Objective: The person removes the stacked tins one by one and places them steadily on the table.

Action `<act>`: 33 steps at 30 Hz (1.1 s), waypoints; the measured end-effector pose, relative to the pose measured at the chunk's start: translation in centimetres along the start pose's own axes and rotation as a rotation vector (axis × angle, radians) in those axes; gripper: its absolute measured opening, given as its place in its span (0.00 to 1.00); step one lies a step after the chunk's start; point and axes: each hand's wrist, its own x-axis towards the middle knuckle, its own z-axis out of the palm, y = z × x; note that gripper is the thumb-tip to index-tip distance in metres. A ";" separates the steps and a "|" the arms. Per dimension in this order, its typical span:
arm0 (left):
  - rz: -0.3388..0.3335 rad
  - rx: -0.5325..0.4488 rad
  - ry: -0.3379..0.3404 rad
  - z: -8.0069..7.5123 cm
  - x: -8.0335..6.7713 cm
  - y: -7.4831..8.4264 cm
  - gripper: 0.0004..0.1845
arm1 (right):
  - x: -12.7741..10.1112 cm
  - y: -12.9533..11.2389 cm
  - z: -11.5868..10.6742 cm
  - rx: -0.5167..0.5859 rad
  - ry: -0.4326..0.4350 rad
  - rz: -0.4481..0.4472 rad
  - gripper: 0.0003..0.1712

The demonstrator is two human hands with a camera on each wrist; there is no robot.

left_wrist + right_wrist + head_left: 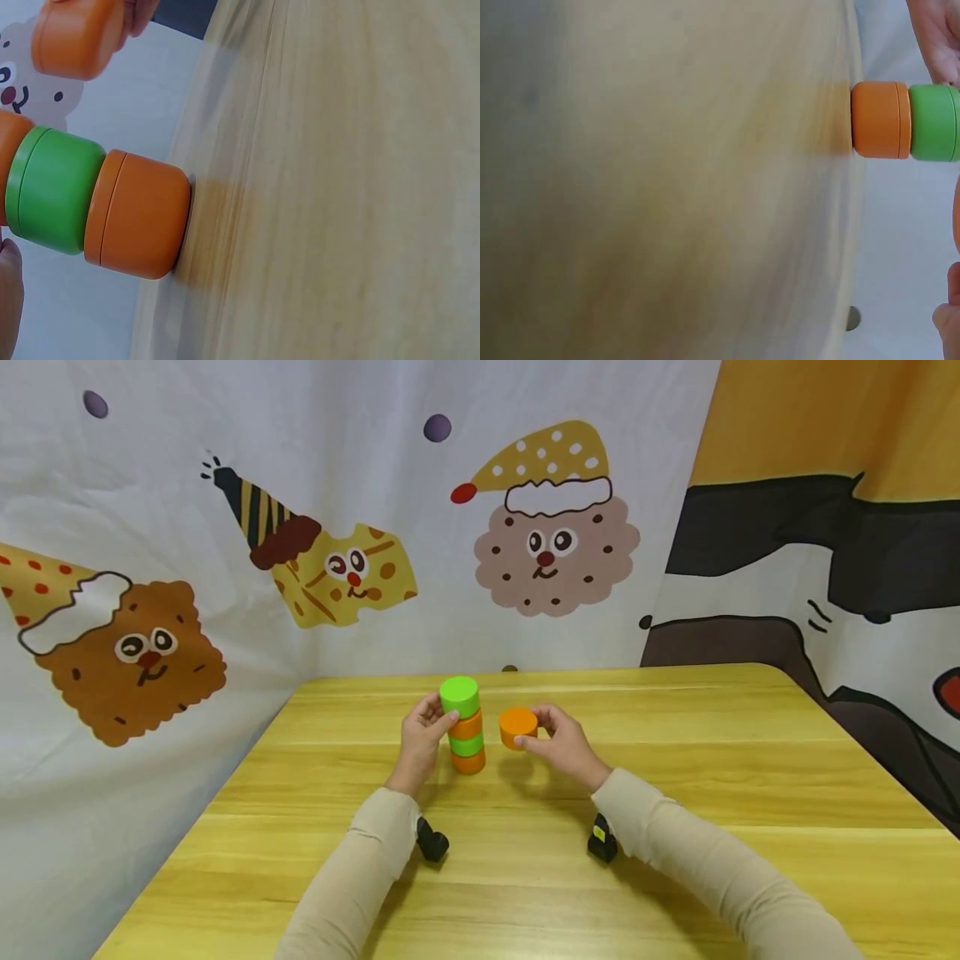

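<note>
A stack of short round jars in alternating colours stands upright on the wooden table (525, 877). From the bottom it runs orange jar (469, 764), green jar (467, 744), orange jar (469, 725), green jar (460, 695). My left hand (422, 739) pinches the top green jar from the left, thumb on its near side and fingers partly hidden behind. My right hand (564, 747) grips another orange jar (518, 728) between thumb and fingers, raised above the table just right of the stack. The left wrist view shows a lid seam on the lower green jar (56, 191).
Black wrist cameras sit under both sleeves, one at the left wrist (432, 841) and one at the right (602, 840). Behind the table's far edge hangs a white cloth (375, 443) printed with cartoon biscuits and cheese.
</note>
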 end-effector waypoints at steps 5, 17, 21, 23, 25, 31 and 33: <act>0.004 -0.011 0.002 0.0 0.0 0.0 0.21 | 0.0 0.8 -0.3 -0.011 -0.016 0.004 0.25; 0.000 -0.026 0.010 -0.3 0.1 -0.1 0.21 | 0.0 1.7 -0.9 -0.077 -0.073 0.058 0.24; -0.008 -0.035 0.010 -0.3 0.0 -0.1 0.22 | 0.1 2.2 -1.1 -0.090 -0.093 0.082 0.24; -0.010 -0.031 0.010 -0.3 0.1 -0.1 0.22 | 0.1 2.4 -1.2 -0.090 -0.101 0.090 0.25; -0.009 -0.029 0.011 -0.3 0.1 -0.1 0.22 | 0.1 2.5 -1.2 -0.082 -0.108 0.102 0.26; -0.009 -0.037 0.018 -0.3 0.1 0.0 0.21 | 0.1 2.8 -1.3 -0.055 -0.113 0.151 0.27; -0.010 -0.041 0.018 -0.3 0.1 -0.1 0.21 | 0.0 2.9 -1.3 -0.058 -0.108 0.170 0.27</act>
